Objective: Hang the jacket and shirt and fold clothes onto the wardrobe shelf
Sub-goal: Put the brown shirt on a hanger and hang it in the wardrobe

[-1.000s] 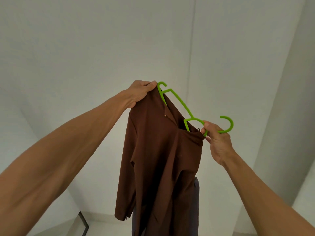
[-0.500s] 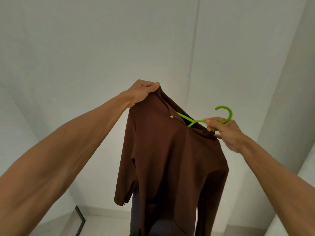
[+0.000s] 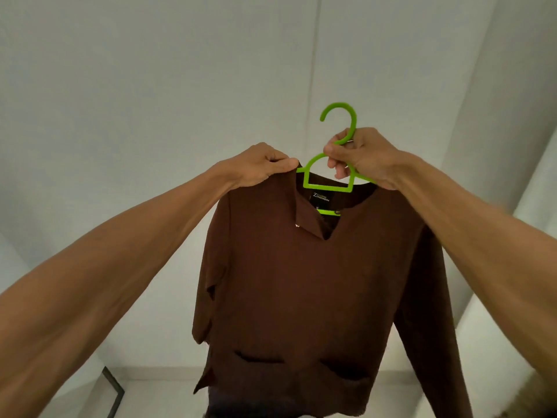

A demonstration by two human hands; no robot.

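Brown shirt (image 3: 313,285) hangs mid-air on green hanger (image 3: 328,179), front to camera, V-neck open, label visible inside. Pale walls (image 3: 150,86) behind; dark frame (image 3: 116,390) low left by floor. Right hand (image 3: 361,158) grips hanger neck below hook. Left hand (image 3: 259,167) pinches shirt's shoulder. Both arms raised, extended forward.

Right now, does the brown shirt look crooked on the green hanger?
A little. On the shirt, the neckline flap near the left hand is folded over, and that shoulder is pinched up, not yet smoothed over the hanger.
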